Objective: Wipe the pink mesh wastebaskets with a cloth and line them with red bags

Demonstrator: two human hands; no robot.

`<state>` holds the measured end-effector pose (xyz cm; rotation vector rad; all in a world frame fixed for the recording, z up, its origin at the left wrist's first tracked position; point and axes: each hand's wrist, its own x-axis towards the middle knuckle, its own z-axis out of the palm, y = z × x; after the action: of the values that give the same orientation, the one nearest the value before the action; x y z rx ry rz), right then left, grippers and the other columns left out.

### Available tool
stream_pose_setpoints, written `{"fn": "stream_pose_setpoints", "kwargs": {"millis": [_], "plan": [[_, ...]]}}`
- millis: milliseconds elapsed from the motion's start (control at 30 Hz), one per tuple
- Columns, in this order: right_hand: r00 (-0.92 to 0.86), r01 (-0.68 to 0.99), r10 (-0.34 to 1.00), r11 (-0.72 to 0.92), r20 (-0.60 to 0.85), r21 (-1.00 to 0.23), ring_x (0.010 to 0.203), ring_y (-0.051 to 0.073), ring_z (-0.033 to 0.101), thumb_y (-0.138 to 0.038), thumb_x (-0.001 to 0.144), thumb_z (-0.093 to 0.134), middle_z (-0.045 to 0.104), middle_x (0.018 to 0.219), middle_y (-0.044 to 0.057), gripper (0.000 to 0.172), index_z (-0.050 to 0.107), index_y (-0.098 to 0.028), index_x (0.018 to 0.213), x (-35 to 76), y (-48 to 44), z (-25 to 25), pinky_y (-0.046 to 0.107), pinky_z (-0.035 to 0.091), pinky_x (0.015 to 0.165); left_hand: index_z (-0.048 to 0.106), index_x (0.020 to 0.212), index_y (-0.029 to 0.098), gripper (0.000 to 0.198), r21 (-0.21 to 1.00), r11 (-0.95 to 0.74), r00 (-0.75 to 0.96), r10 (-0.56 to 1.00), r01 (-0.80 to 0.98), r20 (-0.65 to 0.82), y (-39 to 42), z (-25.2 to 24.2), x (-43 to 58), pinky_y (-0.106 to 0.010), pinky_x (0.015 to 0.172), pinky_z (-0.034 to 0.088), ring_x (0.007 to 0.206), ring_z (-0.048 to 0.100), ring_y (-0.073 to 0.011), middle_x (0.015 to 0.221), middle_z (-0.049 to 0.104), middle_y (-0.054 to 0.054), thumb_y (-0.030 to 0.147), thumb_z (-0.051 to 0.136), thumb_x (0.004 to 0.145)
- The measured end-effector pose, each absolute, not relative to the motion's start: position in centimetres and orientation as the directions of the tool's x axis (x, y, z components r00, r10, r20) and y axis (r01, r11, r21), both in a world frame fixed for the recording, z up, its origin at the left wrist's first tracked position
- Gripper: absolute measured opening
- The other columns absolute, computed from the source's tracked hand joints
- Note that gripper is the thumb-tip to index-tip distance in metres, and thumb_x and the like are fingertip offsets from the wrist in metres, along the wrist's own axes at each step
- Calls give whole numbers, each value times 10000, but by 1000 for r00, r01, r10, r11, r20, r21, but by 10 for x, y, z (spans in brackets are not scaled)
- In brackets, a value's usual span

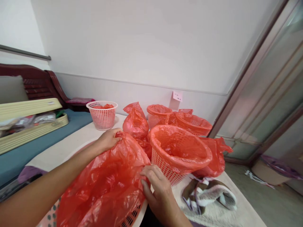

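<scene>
A red plastic bag (pixel 104 186) is spread inside a white plastic basket (pixel 139 209) right in front of me, its upper part bunched above the rim. At the bag's far edge, my left hand (pixel 109 138) is closed on the gathered film. My right hand (pixel 157 186) grips the bag's right edge, fingers curled over it near the basket's rim. Just beyond to the right stands another basket (pixel 163 165), its red liner (pixel 181 146) folded over the rim. A tied-up red bag (pixel 135 123) sits behind the bag I hold.
Further baskets with red liners (pixel 193 121) stand by the wall. A white basket (pixel 103 118) with red film inside is at the back left. A striped cloth (pixel 210 194) lies on the table's right side. A yellow box (pixel 33 123) rests on a blue surface to the left.
</scene>
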<state>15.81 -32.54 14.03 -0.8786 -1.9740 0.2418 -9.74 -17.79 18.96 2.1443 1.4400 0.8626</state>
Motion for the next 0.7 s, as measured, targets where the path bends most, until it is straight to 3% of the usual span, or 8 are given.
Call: {"fn": "stream_pose_setpoints", "kwargs": {"millis": [167,367,533,700], "plan": [[-26,270,775,613,631,-742,943,158,631,-218,947,520,660,972,24,147,648,-245,1015,162,-323,148,279,485,845,626,837,235,123,579,-386,274,922,718,275,-186,196,-86,-315,769,420,844,634,-204,865,691,6,240,541,749],[243,104,871,415,427,-904,649,132,537,-397,873,608,593,754,-13,203,647,-212,947,170,-308,155,255,436,603,644,857,233,152,557,-352,247,934,752,257,-189,201,-76,-307,728,406,804,642,-200,836,706,1,206,543,746],[50,127,959,270,278,-954,558,109,439,-483,759,680,529,662,-43,343,622,-173,896,173,-284,154,255,341,535,661,862,243,157,528,-360,258,931,769,259,-195,204,-65,-303,714,394,820,640,-201,837,709,-1,217,544,763],[-61,127,989,138,131,-982,453,70,294,-374,638,644,371,499,-110,197,564,-203,692,169,-278,162,240,200,474,670,875,250,191,497,-374,277,925,783,261,-201,209,-56,-306,717,393,849,642,-207,889,723,-12,195,530,758]]}}
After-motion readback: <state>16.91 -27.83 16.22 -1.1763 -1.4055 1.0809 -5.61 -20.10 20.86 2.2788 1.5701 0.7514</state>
